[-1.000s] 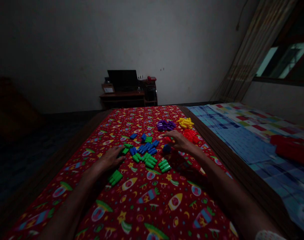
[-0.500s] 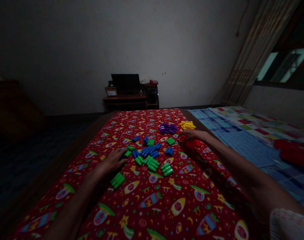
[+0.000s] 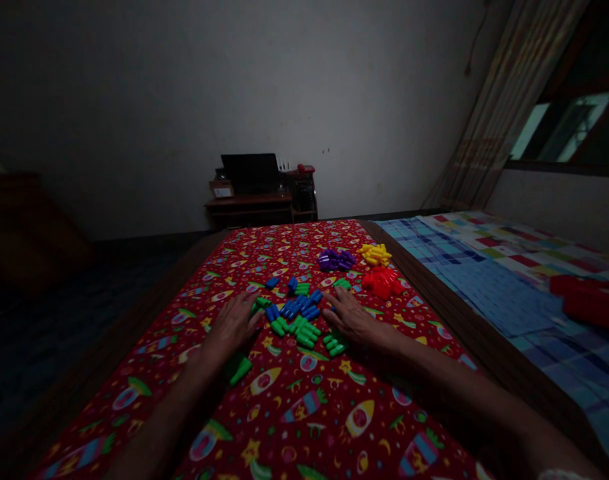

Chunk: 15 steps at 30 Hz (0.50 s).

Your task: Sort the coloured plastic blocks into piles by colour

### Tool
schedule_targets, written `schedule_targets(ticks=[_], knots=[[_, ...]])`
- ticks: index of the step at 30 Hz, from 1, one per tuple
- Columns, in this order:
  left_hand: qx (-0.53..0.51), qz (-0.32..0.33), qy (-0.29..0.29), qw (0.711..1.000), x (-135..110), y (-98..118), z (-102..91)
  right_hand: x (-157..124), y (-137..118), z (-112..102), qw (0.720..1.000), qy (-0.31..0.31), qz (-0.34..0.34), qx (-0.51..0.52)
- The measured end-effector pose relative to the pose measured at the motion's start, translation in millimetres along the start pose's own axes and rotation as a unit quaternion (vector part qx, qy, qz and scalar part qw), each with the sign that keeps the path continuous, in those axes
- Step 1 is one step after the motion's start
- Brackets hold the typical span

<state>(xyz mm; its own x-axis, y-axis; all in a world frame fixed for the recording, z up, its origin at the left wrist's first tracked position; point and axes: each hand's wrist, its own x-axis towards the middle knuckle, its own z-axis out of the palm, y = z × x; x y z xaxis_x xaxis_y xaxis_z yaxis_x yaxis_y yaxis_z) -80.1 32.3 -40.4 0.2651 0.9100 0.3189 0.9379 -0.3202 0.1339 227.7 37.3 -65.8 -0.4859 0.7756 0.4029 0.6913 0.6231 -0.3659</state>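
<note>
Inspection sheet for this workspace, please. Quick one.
Surface: red rocket-print bedcover, wrinkle-free where visible.
Job's things: plastic pegs in loose colour groups: green pegs, blue pegs, purple pegs, yellow pegs, red pegs.
Clutter: red bundle on checked bedding.
Hands: left hand and right hand open, palms down, beside the pegs; neither visibly holds anything.
Cables: dark wire high on the wall.
Surroundings: dark screen on wooden desk, curtain, window.

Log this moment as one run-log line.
left hand: open, by green blocks | right hand: open, by another green group | between: blue blocks | beyond: red blocks
</note>
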Motion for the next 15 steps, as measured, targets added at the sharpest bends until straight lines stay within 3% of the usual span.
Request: schedule_targets(ticks=[2, 5, 8, 11, 15], knots=[[0.022, 0.062, 0.048, 0.997, -4.4, 32.8, 0.8, -10.7, -1.5, 17.9, 1.0, 0.004, 0.002, 0.006], [0.034, 0.165, 0.026, 0.985, -11.9, 82.0, 6.8, -11.6, -3.7, 35.5, 0.999, 0.001, -0.009, 0.046], [0.051, 0.207, 0.02, 0.977, -16.0, 105.2, 8.4, 1.7, -11.9, 46.5, 0.995, -0.02, -0.023, 0.092], [0.075, 0.163, 0.029, 0.983, -11.8, 91.9, 0.7, 22.3, -20.0, 49.0, 0.99, -0.007, -0.025, 0.141], [0.074, 0.069, 0.034, 0.994, 1.4, 38.1, -6.6, 56.2, -15.3, 41.0, 0.985, 0.061, -0.008, 0.162]])
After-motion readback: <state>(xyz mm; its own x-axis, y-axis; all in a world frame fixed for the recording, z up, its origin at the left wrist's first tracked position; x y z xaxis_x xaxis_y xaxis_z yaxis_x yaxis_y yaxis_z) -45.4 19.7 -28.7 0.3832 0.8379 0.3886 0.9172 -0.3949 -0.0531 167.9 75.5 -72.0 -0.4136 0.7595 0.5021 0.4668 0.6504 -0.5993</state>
